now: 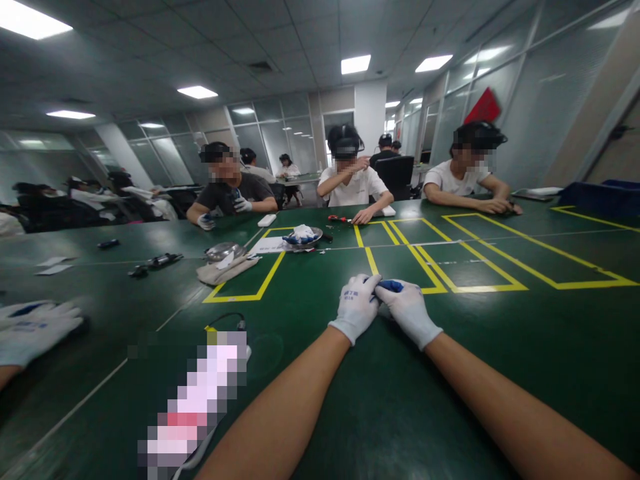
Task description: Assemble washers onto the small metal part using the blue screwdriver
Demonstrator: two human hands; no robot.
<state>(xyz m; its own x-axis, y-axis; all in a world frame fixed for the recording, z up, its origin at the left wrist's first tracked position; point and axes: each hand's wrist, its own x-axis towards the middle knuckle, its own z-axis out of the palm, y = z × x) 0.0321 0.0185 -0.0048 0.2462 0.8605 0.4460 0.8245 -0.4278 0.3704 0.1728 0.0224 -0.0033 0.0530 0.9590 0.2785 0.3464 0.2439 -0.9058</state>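
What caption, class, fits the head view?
Gloved left hand and right hand close together at a green table with yellow lines.

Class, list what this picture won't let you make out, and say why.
All in the head view:
- Anything between the left hand and right hand: hidden by them.
- Pixelated object: blocks blur its details.
- Print on the white paper: too small.
- Blue bin: cut off by right edge.

Gloves (pixel 357 307) white, blue print; table (pixel 380 420) green; tape (pixel 487 289) yellow; bin (pixel 600 199) probably navy.

bright ceiling lights (pixel 356 65) — glass walls (pixel 560 93)
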